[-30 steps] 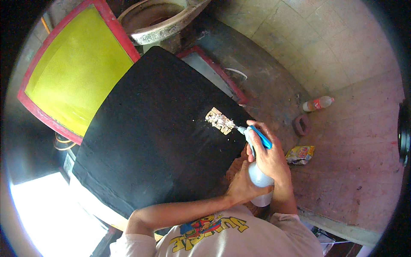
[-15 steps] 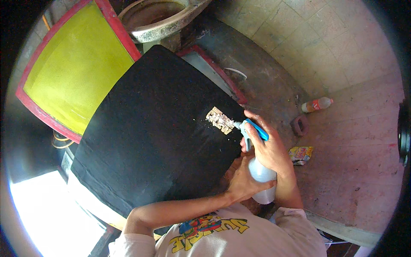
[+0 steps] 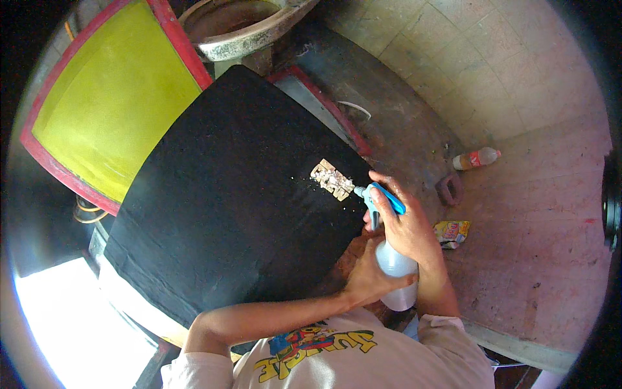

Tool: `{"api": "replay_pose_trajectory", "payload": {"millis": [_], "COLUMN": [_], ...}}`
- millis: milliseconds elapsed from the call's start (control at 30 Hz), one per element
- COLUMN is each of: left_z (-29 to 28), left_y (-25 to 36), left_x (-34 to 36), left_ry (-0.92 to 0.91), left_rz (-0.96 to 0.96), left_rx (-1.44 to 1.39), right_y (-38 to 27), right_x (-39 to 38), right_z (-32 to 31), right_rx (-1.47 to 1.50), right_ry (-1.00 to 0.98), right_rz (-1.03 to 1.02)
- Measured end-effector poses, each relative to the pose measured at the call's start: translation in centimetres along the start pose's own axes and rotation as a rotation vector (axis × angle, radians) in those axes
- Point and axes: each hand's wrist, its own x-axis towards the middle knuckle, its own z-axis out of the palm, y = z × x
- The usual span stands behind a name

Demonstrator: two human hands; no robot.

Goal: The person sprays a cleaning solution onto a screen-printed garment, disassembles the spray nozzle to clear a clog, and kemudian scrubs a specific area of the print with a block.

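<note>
A spray bottle [image 3: 397, 264] with a translucent white body and a blue trigger head stands at the right edge of the black cloth. My right hand [image 3: 409, 223] is closed round the head and trigger. Lower down, my left hand [image 3: 370, 277] wraps the bottle's body, its thumb across the front. The nozzle points left at a small, flat, beige notched piece [image 3: 322, 172], almost touching its near right end. Whitish crumbs cover much of that piece, and a few specks lie around it on the black cloth [image 3: 220, 194]. No spray is visible.
A yellow-green panel with a red frame [image 3: 116, 97] leans at the left. Behind the cloth stands a worn basin [image 3: 240, 42]. On the floor at the right are a plastic bottle [image 3: 476, 159], a reddish block with a hole [image 3: 449, 189] and a yellow packet [image 3: 451, 233].
The whole view has shifted slightly. Both hands keep the same grip on the spray bottle, and its nozzle stays by the beige piece.
</note>
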Motion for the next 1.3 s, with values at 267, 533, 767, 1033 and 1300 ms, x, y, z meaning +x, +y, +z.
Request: {"api": "replay_pose_trajectory", "payload": {"millis": [267,533,767,1033,1300], "left_z": [0.1,-0.5,-0.6,-1.2,-1.7], "left_y": [0.7,0.6,0.0,0.3,1.6], "left_x": [-0.9,-1.4,-1.5,-1.0,-0.9], "left_ry": [0.044,0.076,0.099,0.207,0.154], "left_rz": [0.001,0.019,0.028,0.127,0.018], "left_rx": [0.086,0.055,0.049,0.202,0.093], "right_y": [-1.1,-2.8,-2.3,-4.4,-4.6], "right_x": [-0.7,-0.8,-0.7,0.6,1.1], "right_z": [0.0,0.9,1.6,1.8,2.1], "right_rx": [-0.122,-0.18,-0.117,-0.197,-0.192], "right_ry": [-0.045,-0.127,-0.093,-0.166,-0.11], "right_rz": [0.028,0.143,0.014,0.164,0.041]}}
